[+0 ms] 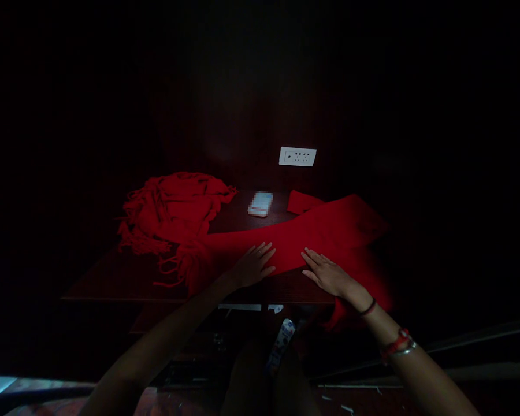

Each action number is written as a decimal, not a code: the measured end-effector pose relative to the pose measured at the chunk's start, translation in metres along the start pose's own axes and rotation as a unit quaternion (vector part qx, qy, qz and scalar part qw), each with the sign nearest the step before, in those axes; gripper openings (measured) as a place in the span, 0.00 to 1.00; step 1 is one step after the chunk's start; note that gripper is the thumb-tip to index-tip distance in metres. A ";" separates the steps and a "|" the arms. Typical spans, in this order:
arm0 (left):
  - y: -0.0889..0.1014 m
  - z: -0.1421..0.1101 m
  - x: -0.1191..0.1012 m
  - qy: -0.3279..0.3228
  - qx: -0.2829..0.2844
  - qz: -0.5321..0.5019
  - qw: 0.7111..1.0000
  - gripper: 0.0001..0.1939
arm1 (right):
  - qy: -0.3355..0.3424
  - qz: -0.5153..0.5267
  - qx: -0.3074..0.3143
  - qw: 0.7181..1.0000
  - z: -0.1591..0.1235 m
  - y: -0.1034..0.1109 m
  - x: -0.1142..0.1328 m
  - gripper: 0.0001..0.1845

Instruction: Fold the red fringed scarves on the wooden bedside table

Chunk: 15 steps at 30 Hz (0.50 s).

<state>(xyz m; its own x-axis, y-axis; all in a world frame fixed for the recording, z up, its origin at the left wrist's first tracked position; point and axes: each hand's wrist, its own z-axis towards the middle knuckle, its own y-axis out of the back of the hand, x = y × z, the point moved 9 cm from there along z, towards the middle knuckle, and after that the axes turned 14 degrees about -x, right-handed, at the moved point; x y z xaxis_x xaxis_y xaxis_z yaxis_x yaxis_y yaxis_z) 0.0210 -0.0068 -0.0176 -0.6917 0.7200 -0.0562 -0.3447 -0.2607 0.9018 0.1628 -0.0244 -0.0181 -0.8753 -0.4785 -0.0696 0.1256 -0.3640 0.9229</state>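
A long red scarf lies stretched across a dark wooden table, its fringed end near the left and its right end hanging over the table's edge. My left hand lies flat on the scarf with fingers stretched out. My right hand also rests flat on the scarf's near edge, fingers apart, with bands on the wrist. A second red fringed scarf lies crumpled in a heap at the back left of the table.
A small white blurred object sits at the table's back. A white wall socket is on the dark wall behind. A small printed packet lies below the table's front edge. The room is very dark.
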 end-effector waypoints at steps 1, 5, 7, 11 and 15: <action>0.006 -0.003 0.003 0.002 0.002 -0.005 1.000 0.27 | 0.007 -0.004 -0.009 1.000 0.002 0.004 0.002 0.25; 0.037 -0.032 0.021 -0.003 0.037 0.003 0.999 0.35 | 0.098 0.032 -0.056 0.993 0.017 0.019 0.038 0.20; 0.051 -0.056 0.034 -0.002 0.071 0.023 0.997 0.36 | 0.151 0.050 -0.054 0.986 0.025 0.019 0.062 0.17; 0.068 -0.095 0.065 0.042 0.099 0.104 0.989 0.35 | 0.206 0.024 -0.052 0.977 0.038 0.011 0.085 0.15; 0.074 -0.106 0.083 0.090 0.073 0.183 0.976 0.36 | 0.183 0.023 -0.062 0.981 0.048 0.006 0.078 0.14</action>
<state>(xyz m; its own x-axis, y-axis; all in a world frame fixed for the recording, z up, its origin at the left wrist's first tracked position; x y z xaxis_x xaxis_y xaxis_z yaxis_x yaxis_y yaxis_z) -0.1289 -0.0347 -0.0011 -0.8566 0.4671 0.2194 0.0324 -0.3758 0.9262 0.0729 -0.0256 0.0007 -0.6440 -0.7435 -0.1803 0.2372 -0.4182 0.8769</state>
